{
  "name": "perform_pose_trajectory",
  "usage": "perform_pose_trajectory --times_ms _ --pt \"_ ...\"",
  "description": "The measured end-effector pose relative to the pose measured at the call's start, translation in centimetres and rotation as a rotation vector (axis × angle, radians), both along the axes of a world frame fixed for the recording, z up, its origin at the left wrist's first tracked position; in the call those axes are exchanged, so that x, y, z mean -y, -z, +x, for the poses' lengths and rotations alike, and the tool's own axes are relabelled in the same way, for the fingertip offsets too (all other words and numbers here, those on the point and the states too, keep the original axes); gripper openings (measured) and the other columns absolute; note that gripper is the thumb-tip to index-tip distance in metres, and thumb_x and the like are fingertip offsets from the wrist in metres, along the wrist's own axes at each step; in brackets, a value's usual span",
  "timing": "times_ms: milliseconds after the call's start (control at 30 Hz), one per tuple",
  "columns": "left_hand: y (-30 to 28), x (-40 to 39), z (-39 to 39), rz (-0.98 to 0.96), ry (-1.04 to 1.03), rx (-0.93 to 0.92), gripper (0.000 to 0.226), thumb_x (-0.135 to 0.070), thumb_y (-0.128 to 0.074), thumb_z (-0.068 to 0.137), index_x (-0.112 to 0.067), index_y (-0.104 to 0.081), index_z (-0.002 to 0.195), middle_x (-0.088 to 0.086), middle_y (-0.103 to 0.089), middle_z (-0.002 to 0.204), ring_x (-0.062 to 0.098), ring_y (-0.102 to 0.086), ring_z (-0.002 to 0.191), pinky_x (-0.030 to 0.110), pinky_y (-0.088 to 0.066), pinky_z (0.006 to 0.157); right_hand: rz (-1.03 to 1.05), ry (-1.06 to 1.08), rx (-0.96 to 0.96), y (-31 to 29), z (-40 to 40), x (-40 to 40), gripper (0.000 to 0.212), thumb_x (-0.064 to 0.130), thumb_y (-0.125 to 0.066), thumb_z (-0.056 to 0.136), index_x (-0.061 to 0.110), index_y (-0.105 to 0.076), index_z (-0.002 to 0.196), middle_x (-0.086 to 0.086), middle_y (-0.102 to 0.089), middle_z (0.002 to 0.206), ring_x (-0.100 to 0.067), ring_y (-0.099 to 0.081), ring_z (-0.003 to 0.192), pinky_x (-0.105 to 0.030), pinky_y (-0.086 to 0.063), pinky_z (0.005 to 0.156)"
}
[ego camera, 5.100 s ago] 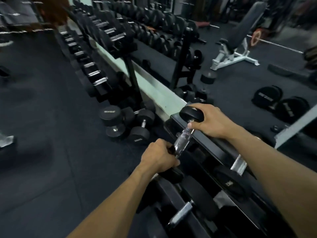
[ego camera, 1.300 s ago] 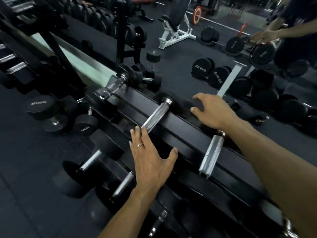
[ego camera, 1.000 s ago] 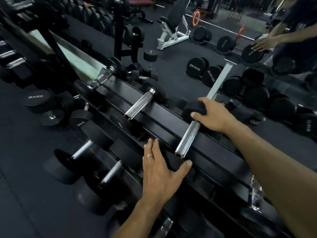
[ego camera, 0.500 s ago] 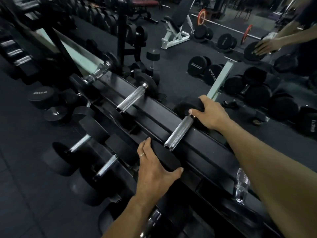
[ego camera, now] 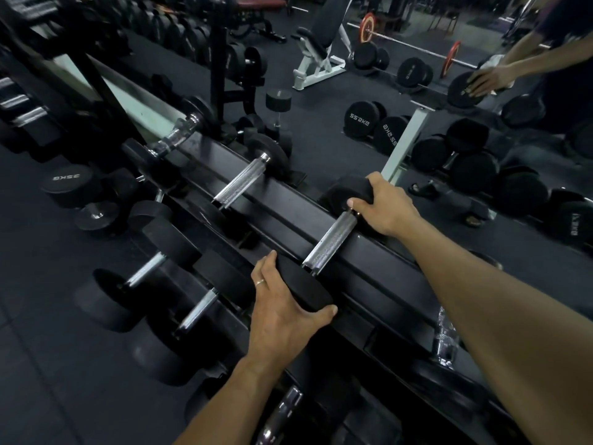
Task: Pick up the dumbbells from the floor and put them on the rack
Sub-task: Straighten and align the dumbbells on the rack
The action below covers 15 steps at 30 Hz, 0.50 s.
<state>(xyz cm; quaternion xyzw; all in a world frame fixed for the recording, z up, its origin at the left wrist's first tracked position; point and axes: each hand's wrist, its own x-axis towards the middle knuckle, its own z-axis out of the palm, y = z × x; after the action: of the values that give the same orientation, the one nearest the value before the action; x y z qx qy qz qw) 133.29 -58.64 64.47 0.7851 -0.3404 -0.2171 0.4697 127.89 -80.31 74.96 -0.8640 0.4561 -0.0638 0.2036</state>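
Fingers and thumb of the left hand (ego camera: 282, 313) curl round the near head of the dumbbell (ego camera: 330, 247), which lies across the rack (ego camera: 378, 261) on its top rails. Beyond, the right hand (ego camera: 386, 208) grips the far head. Farther along sits another racked dumbbell (ego camera: 240, 183).

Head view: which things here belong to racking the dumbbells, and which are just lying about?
In the job:
- black round-headed dumbbell with a knurled steel handle
- left hand on its near head
- right hand on its far head
- black steel rack

Lying about:
- white-framed black padded bench
- red-plated barbell
- black sandal
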Motion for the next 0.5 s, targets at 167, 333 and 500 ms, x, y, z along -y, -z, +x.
perform_pose_trajectory --times_ms 167,333,500 --pt "-0.7 -0.1 -0.2 0.082 0.003 -0.01 0.123 -0.064 -0.079 0.047 -0.046 -0.003 0.143 -0.018 0.001 0.154 0.035 -0.053 0.124 0.047 -0.047 0.103 0.068 -0.012 0.04 -0.8 -0.6 -0.5 0.056 0.035 -0.066 0.091 0.016 -0.043 0.139 -0.01 -0.062 0.122 -0.03 -0.058 0.114 -0.036 -0.046 0.093" --pt "-2.4 -1.1 -3.7 0.066 -0.083 0.127 0.114 -0.055 -0.075 0.072 -0.027 0.001 0.152 -0.005 0.011 0.161 0.024 0.0 0.151 0.049 -0.022 0.119 0.006 -0.109 0.002 -1.5 -4.8 -1.2 0.071 0.039 -0.069 0.086 0.02 -0.037 0.147 -0.008 -0.053 0.137 -0.028 -0.054 0.123 -0.042 -0.044 0.104" --pt "-3.5 -1.1 -9.8 0.043 -0.177 0.338 0.095 -0.06 -0.057 0.083 -0.008 -0.017 0.151 0.012 -0.009 0.162 0.021 0.009 0.15 0.043 0.004 0.122 -0.113 -0.122 -0.064 -3.2 -11.4 -1.1 0.068 0.04 -0.068 0.088 0.016 -0.042 0.146 -0.014 -0.05 0.142 -0.032 -0.048 0.131 -0.042 -0.04 0.108"
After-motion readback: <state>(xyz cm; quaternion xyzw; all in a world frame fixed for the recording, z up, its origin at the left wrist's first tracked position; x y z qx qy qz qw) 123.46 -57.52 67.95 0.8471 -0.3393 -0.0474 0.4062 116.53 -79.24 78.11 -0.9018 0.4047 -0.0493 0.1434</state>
